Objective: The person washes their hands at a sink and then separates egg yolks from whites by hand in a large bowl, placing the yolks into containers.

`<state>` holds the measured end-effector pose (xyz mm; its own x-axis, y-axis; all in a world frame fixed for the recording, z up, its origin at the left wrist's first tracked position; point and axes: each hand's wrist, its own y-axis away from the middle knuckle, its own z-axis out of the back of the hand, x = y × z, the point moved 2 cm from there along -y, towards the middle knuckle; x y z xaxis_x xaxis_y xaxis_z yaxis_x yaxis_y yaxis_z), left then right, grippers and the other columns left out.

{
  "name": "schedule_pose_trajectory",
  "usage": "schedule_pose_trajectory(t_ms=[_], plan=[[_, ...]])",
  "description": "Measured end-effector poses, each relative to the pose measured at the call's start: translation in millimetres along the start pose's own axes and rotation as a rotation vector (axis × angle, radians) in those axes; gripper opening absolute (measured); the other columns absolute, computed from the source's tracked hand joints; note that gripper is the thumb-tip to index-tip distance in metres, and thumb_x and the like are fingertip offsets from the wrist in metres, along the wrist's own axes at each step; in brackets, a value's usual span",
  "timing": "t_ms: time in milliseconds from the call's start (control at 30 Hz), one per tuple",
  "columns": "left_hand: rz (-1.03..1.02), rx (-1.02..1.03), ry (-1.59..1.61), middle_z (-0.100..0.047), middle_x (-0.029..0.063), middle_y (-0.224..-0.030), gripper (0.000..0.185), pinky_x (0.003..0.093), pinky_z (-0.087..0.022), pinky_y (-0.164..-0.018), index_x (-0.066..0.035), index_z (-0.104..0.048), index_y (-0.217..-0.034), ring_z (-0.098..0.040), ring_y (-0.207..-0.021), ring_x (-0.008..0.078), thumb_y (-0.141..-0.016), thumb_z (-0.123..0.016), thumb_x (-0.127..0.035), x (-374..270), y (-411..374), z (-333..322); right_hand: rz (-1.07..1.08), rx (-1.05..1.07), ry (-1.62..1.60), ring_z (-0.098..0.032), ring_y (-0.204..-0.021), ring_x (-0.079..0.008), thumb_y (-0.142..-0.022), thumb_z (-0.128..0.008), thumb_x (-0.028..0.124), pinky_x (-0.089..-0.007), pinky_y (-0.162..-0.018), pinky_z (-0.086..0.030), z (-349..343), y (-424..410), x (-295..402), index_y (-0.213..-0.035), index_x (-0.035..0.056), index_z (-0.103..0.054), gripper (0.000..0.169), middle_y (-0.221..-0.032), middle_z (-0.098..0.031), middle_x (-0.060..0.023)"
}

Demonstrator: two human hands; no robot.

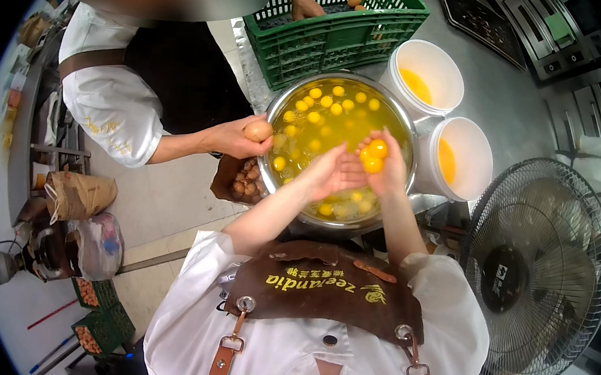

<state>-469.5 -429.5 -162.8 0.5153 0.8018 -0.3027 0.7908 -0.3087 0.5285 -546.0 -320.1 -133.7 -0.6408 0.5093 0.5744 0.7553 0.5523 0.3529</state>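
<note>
A large steel bowl (413, 161) holds many egg yolks in yellowish egg white. Over its right part, my right hand (391, 164) is cupped around several egg yolks (375, 155). My left hand (337, 174) reaches in beside it, palm up with the fingers stretched towards the right hand, and no yolk shows in it. A co-worker's hand (239, 138) holds a brown egg (258, 130) at the bowl's left rim. The co-worker's other hand (306, 8) reaches into a green plastic crate (327, 39) behind the bowl, where a few brown eggs show.
Two white plastic buckets (426, 85) (463, 155) with yellow egg inside stand right of the bowl. A large black fan (538, 273) stands at the right. Eggshells (246, 182) fill a container below the bowl's left rim. A dark tray (482, 22) lies at the back right.
</note>
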Motion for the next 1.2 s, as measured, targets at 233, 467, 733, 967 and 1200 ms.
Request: schedule_pose_trajectory(t_ms=[233, 467, 733, 967, 1200], plan=[[-0.165, -0.149, 0.27, -0.055, 0.0089, -0.11, 0.037, 0.0385, -0.047, -0.085, -0.006, -0.047, -0.114, -0.054, -0.105, 0.0245, -0.096, -0.03, -0.033, -3, -7, -10, 0.198, -0.043, 0.239, -0.055, -0.074, -0.0121, -0.091, -0.051, 0.019, -0.0237, -0.069, -0.046, -39, 6, -17, -0.087, 0.0007, -0.058, 0.02, -0.081, -0.059, -0.006], [-0.031, -0.085, 0.428, -0.058, 0.0112, -0.099, 0.037, 0.0388, -0.051, -0.077, -0.003, -0.05, -0.109, -0.057, -0.087, 0.0248, -0.095, -0.033, -0.032, 1, -20, 11, 0.278, 0.136, 0.409, -0.057, -0.074, -0.0162, -0.09, -0.052, 0.02, -0.0305, -0.07, -0.047, -34, -33, 40, -0.089, -0.0003, -0.058, 0.021, -0.08, -0.059, -0.0063], [-0.022, 0.016, 0.429, -0.058, 0.0132, -0.102, 0.044, 0.0397, -0.05, -0.08, -0.001, -0.051, -0.111, -0.057, -0.089, 0.0283, -0.095, -0.032, -0.038, -2, 0, 0, 0.288, -0.048, 1.071, -0.06, -0.08, -0.0171, -0.09, -0.052, 0.026, -0.0287, -0.071, -0.048, 22, -47, 22, -0.092, -0.0015, -0.059, 0.028, -0.086, -0.061, -0.0086], [-0.236, 0.064, 0.345, -0.057, 0.0148, -0.107, 0.047, 0.042, -0.046, -0.089, 0.0, -0.049, -0.113, -0.056, -0.1, 0.0296, -0.094, -0.034, -0.04, -21, 3, -13, -0.324, 0.045, -0.109, -0.054, -0.1, -0.0172, -0.094, -0.038, 0.027, -0.0326, -0.086, -0.044, 32, -2, -33, -0.112, 0.0069, -0.05, 0.029, -0.111, -0.056, -0.0071], [-0.473, 0.01, 0.362, -0.054, 0.0158, -0.113, 0.032, 0.04, -0.04, -0.097, 0.001, -0.046, -0.115, -0.05, -0.111, 0.0299, -0.095, -0.041, -0.024, -22, -3, -14, -0.309, -0.102, -0.312, -0.052, -0.107, -0.0213, -0.094, -0.033, 0.024, -0.0358, -0.095, -0.039, 4, 5, -50, -0.115, 0.0075, -0.048, 0.031, -0.117, -0.054, -0.0081]])
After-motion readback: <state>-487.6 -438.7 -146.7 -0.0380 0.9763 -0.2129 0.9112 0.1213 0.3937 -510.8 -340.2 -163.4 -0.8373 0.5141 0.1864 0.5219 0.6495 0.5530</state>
